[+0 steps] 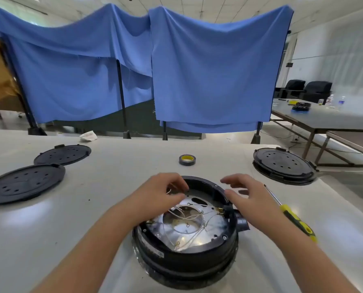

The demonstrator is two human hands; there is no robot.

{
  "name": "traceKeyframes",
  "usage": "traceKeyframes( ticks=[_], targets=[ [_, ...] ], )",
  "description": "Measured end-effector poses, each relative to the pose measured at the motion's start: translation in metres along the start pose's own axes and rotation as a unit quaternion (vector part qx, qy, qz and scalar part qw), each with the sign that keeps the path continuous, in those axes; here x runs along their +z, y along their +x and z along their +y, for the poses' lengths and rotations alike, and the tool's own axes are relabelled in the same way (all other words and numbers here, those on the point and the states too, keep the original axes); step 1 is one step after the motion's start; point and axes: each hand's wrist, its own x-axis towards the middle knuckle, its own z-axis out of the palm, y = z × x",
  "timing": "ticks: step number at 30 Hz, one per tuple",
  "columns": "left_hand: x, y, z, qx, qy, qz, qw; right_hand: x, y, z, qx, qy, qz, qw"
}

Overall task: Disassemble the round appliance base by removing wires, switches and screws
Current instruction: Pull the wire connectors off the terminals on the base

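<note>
Black and round, the appliance base (185, 235) sits open-side up on the table (112, 208), directly under both hands. White wires (189, 218) run across its silver plate, roughly left to right. At the far-left rim the left hand (161, 190) pinches a wire end. The right hand (243, 194), fingers relaxed, hovers over the right rim, nearer the yellow screwdriver (290, 216).

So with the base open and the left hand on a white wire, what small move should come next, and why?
Probably draw that white wire up and clear of the round base. The left hand pinches it at the far rim, the right hand hovers open holding nothing, the screwdriver lies unused on the table, and more loose wires still cross the metal plate.
</note>
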Motion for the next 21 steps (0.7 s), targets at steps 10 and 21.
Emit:
traceKeyframes(
  ticks=[10,21],
  targets=[
    [0.048,0.042,0.016,0.029,0.066,-0.107,0.992,0.033,0.016,0.037,0.047,0.096,0.046,0.993],
    [0.062,0.038,0.013,0.076,0.092,-0.077,0.99,0.034,0.01,0.044,0.035,0.134,0.062,0.988]
  ],
)
